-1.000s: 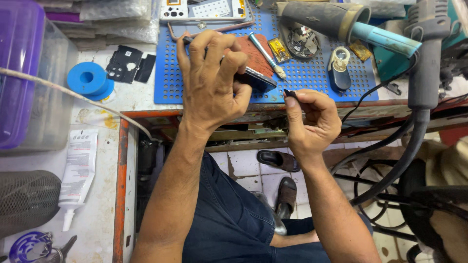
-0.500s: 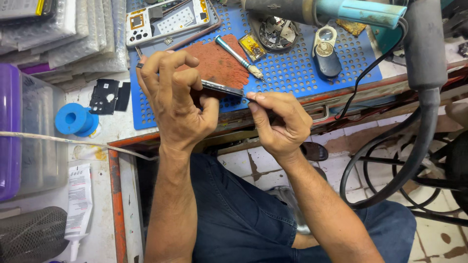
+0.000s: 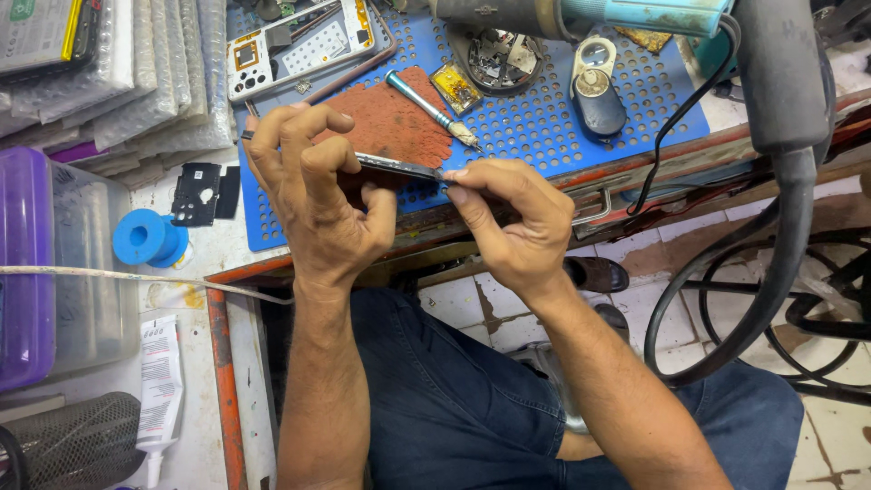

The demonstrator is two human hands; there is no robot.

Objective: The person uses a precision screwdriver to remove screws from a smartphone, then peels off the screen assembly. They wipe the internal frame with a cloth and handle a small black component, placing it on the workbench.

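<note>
My left hand (image 3: 313,195) grips a thin dark phone (image 3: 399,169) on edge, above the front rim of the blue perforated mat (image 3: 562,118). My right hand (image 3: 508,218) pinches a small thin tool against the phone's right end; the tool itself is mostly hidden by my fingers. A reddish-brown pad (image 3: 390,118) lies on the mat just behind the phone. A teal-handled screwdriver (image 3: 431,109) rests on the pad's right side.
An opened phone frame (image 3: 299,45) lies at the mat's back left. A loupe (image 3: 594,86), a blue tape roll (image 3: 145,238), a black bracket (image 3: 200,192), a purple-lidded box (image 3: 45,263), bubble-wrap packs (image 3: 118,73) and a hot-air gun (image 3: 635,16) with black hose (image 3: 780,227) surround the bench.
The view has shifted so the mat sits higher. Both hands have come together on the phone, now held on edge with my right fingers at its right end.
</note>
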